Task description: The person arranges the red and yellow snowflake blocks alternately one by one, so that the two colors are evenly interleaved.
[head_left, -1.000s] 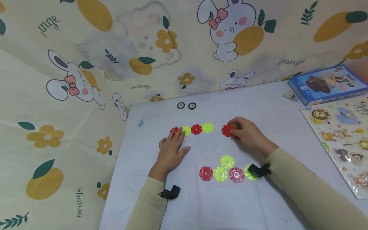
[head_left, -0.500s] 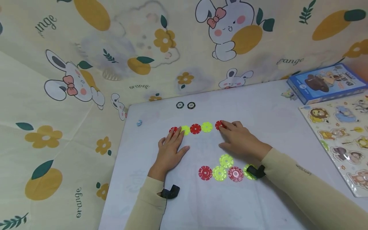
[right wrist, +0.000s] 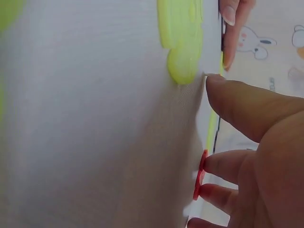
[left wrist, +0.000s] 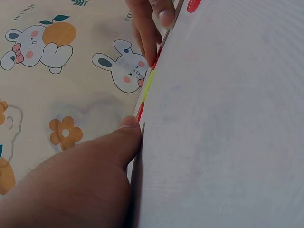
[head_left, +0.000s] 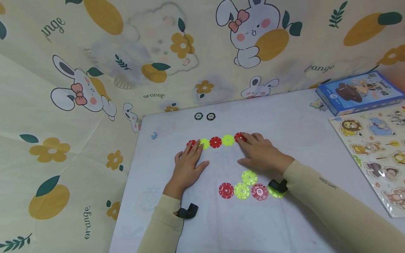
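A row of notched plastic discs lies across the table, red and yellow-green by turns. My left hand (head_left: 188, 167) rests spread at the row's left end, fingertips over a red disc (head_left: 190, 143) and the edge of a yellow-green disc (head_left: 205, 143). Further along come a bare red disc (head_left: 216, 142) and a yellow-green disc (head_left: 227, 140). At the right end, my right hand (head_left: 262, 151) presses its extended fingertips on another red disc (head_left: 238, 136), right beside that yellow-green one. The right wrist view shows two fingertips on this red disc (right wrist: 201, 175), thumb held apart.
Nearer lies a second disc group: a red disc (head_left: 226, 190), yellow-green discs (head_left: 242, 191) and a pinkish-red disc (head_left: 259, 192), partly under the right wrist camera. Two black-rimmed chips (head_left: 211, 116) sit at the back. A blue box (head_left: 360, 92) and an animal sticker sheet (head_left: 378, 165) lie right.
My right hand has gone from pinching the red disc to pressing it with extended fingers, sliding it left up to the row's yellow-green disc. The left hand has stayed in place.
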`<state>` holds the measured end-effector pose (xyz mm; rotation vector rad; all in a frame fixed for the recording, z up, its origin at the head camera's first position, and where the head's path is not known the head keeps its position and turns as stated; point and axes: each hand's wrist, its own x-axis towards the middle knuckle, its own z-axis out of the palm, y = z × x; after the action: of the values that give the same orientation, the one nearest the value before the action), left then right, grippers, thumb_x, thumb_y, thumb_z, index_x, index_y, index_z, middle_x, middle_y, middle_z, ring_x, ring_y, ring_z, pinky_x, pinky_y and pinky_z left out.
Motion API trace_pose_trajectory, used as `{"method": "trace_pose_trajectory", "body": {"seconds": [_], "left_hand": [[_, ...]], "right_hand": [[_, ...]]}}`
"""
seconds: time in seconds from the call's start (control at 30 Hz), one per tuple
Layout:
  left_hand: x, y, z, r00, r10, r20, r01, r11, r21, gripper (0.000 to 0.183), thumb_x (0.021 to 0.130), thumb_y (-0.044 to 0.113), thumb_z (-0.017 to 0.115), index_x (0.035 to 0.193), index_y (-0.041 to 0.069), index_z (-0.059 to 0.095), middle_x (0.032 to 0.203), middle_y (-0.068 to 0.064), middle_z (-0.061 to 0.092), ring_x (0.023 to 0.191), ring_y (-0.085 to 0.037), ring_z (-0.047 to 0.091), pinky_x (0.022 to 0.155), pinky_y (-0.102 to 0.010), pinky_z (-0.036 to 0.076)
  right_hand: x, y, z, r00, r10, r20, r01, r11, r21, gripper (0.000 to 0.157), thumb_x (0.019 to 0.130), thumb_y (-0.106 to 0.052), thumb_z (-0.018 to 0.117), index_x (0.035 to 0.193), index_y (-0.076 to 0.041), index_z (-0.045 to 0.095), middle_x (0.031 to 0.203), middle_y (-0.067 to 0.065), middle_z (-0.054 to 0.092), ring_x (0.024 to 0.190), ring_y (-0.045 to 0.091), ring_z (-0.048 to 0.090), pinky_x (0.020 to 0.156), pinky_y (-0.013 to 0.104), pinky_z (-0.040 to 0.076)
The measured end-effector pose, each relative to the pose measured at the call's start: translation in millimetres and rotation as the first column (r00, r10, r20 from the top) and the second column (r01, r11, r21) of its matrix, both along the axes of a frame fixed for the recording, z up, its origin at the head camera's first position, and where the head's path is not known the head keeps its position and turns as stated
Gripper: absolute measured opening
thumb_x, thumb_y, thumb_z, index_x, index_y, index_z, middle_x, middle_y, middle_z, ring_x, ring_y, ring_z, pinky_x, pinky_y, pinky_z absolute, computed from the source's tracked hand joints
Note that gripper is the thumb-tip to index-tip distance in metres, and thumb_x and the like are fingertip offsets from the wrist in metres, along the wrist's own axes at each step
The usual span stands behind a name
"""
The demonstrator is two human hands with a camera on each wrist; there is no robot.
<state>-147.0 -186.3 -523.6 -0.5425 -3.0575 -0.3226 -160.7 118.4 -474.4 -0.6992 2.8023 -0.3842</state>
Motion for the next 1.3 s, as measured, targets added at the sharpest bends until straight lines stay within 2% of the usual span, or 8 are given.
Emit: {"method": "trace_pose_trajectory", "body": {"seconds": [0.27,0.47,0.57,0.73,0.87,1.1,1.2,1.3], "left_hand": [[-0.4,0,-0.3,1.000,0.002,0.000,-0.002,1.000,0.003,0.076,0.090,0.069,0.036,0.153,0.031,0.020,0.159,0.011,0.009,0.144,-0.020,0.003,0.106,-0.058,0.011],[-0.4,1,0.5,1.000,-0.003,0.000,0.003,1.000,0.004,0.076,0.089,0.069,0.038,0.153,0.030,0.021,0.159,0.011,0.009,0.144,-0.021,0.003,0.106,-0.058,0.012],[0.1,0,1.0,1.000,-0.001,0.002,0.001,1.000,0.008,0.076,0.089,0.069,0.038,0.153,0.030,0.021,0.159,0.011,0.009,0.144,-0.020,0.003,0.106,-0.058,0.011],[0.3,0,0.8,1.000,0.005,0.000,-0.005,1.000,0.004,0.077,0.089,0.070,0.037,0.153,0.030,0.021,0.159,0.011,0.009,0.144,-0.019,0.001,0.106,-0.058,0.011],[-0.1,0,-0.6,1.000,0.001,0.000,-0.001,1.000,0.008,0.077,0.089,0.070,0.037,0.153,0.031,0.021,0.159,0.011,0.009,0.144,-0.019,0.001,0.106,-0.058,0.010],[0.2,0,-2.4,1.000,-0.004,0.003,0.004,1.000,0.021,0.077,0.089,0.071,0.036,0.153,0.032,0.020,0.159,0.011,0.009,0.144,-0.019,0.002,0.106,-0.058,0.011],[-0.1,0,-2.9,1.000,-0.004,-0.010,0.004,1.000,0.015,0.076,0.089,0.071,0.034,0.153,0.032,0.020,0.159,0.011,0.009,0.144,-0.019,0.002,0.106,-0.058,0.011],[-0.3,0,-3.6,1.000,-0.002,-0.020,0.002,1.000,0.014,0.076,0.089,0.071,0.034,0.153,0.032,0.020,0.159,0.011,0.010,0.144,-0.019,0.002,0.106,-0.058,0.012]], "right_hand": [[-0.2,-2,0.8,1.000,-0.002,-0.008,0.002,1.000,0.003,0.092,0.079,-0.060,0.067,0.151,-0.015,0.031,0.155,0.014,0.018,0.135,0.040,0.018,0.098,0.059,0.032],[1.8,8,7.2,0.996,-0.062,0.064,0.075,0.970,-0.230,0.082,0.084,-0.060,0.060,0.152,-0.027,0.028,0.156,0.007,0.017,0.137,0.036,0.016,0.097,0.064,0.031],[5.8,22,13.0,0.985,-0.072,0.155,0.133,0.893,-0.429,0.072,0.090,-0.057,0.054,0.151,-0.026,0.030,0.153,0.004,0.025,0.136,0.032,0.024,0.097,0.062,0.032],[25.3,48,19.6,0.940,-0.024,0.341,0.260,0.696,-0.669,0.053,0.098,-0.045,0.048,0.148,-0.031,0.033,0.144,0.005,0.040,0.121,0.028,0.047,0.091,0.055,0.042],[47.0,68,14.4,0.922,0.054,0.384,0.266,0.633,-0.727,0.047,0.102,-0.029,0.044,0.148,-0.029,0.034,0.139,0.009,0.046,0.116,0.031,0.052,0.084,0.049,0.047],[89.8,91,-5.6,0.943,-0.008,0.332,0.203,0.806,-0.557,0.056,0.086,-0.037,0.072,0.136,-0.024,0.052,0.125,-0.005,0.053,0.108,0.016,0.049,0.089,0.024,0.043],[100.9,92,-8.1,0.964,-0.042,0.262,0.161,0.877,-0.453,0.047,0.077,-0.036,0.081,0.119,-0.026,0.062,0.112,-0.009,0.051,0.103,0.011,0.047,0.089,0.025,0.043],[104.4,90,-6.4,0.971,-0.053,0.234,0.147,0.903,-0.404,0.037,0.076,-0.027,0.082,0.107,-0.026,0.062,0.103,-0.009,0.050,0.098,0.012,0.047,0.085,0.029,0.045]]}}
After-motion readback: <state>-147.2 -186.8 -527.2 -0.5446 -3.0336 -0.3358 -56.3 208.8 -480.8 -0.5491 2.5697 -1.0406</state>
